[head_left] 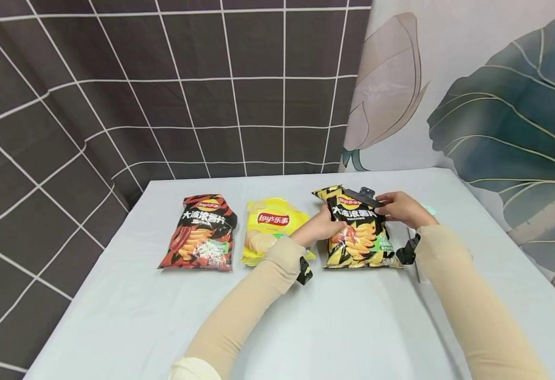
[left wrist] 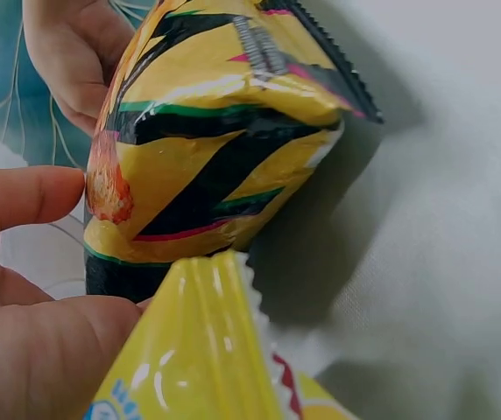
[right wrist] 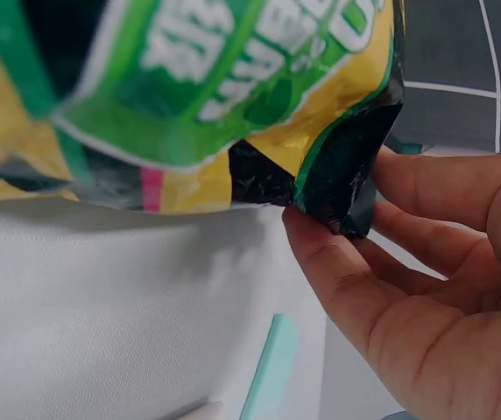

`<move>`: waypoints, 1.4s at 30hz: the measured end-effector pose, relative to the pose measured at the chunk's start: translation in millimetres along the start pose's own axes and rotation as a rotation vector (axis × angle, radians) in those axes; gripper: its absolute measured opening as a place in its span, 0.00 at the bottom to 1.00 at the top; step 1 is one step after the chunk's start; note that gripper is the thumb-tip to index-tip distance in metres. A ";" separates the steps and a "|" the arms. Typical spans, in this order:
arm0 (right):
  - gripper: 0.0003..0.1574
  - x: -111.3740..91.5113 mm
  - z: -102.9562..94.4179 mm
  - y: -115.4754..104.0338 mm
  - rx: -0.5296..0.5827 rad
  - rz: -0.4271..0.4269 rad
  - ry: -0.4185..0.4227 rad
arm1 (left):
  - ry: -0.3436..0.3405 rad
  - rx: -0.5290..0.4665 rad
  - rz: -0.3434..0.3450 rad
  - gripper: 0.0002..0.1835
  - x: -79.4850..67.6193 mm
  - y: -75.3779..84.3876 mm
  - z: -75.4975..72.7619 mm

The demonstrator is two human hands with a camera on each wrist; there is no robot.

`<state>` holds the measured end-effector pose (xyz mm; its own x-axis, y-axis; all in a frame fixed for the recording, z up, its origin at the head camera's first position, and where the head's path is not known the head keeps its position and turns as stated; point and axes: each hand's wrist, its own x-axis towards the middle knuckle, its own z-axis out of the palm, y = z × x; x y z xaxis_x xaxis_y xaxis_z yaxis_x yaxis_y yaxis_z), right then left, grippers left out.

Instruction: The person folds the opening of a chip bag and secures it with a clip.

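A black-and-yellow bag of potato chips [head_left: 358, 240] stands tilted on the table, its front towards me. A long black bag clip [head_left: 362, 197] lies along its top edge. My left hand [head_left: 319, 228] holds the bag's left side, thumb on the front; the other fingers are mostly hidden. With thumb and fingers, my right hand [head_left: 401, 208] pinches the bag's upper right corner by the clip's end. In the right wrist view that dark corner sits between the fingertips [right wrist: 307, 232]. A yellow Lay's bag [head_left: 270, 217] lies under and beside my left wrist.
A red-and-black chip bag [head_left: 201, 232] lies at the left of the white table [head_left: 140, 311]. Beyond my right wrist is a mint-green strip [right wrist: 268, 367], partly hidden. A dark gridded cloth [head_left: 201, 100] hangs behind the table.
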<state>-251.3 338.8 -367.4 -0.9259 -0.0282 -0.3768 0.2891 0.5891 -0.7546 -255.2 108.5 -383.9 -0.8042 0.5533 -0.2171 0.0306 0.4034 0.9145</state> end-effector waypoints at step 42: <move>0.46 -30.2 57.7 -55.0 0.051 -0.211 0.278 | 0.186 0.254 -0.039 0.36 -64.3 -20.8 -98.7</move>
<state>-225.2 260.7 -345.5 -0.9953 0.0799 -0.0542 0.0894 0.5524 -0.8287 -262.7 -7.5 -355.3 -0.9017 0.4006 -0.1628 0.1260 0.6035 0.7874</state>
